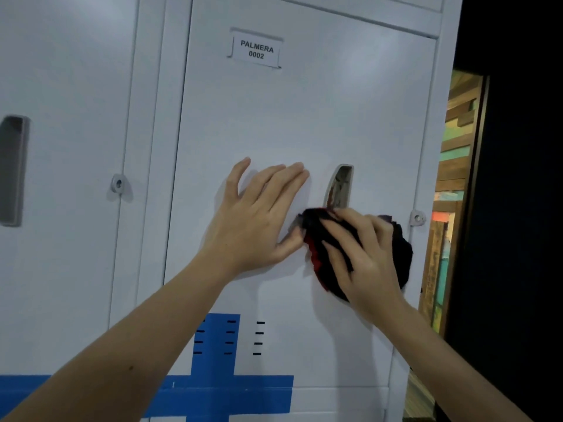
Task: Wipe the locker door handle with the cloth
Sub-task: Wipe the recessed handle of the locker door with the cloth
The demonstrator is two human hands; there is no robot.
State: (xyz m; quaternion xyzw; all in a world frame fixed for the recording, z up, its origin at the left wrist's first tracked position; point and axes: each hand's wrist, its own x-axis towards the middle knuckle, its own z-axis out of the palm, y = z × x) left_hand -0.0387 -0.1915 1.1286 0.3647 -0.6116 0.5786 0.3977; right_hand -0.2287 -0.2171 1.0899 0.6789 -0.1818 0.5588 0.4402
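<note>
A white locker door (289, 117) fills the view, with a recessed grey handle (339, 185) at its right middle. Only the handle's upper part shows; its lower end is covered. My right hand (362, 254) presses a dark cloth with a red edge (316, 254) against the door, over the handle's bottom end. My left hand (259, 214) lies flat on the door just left of the handle, fingers spread and pointing up, thumb touching the cloth's left edge.
A name label (256, 49) sits high on the door. A padlock hasp (417, 218) is at the door's right edge. The neighbouring locker on the left has its own handle (12, 169) and hasp (118, 184). Blue tape (213, 385) crosses below.
</note>
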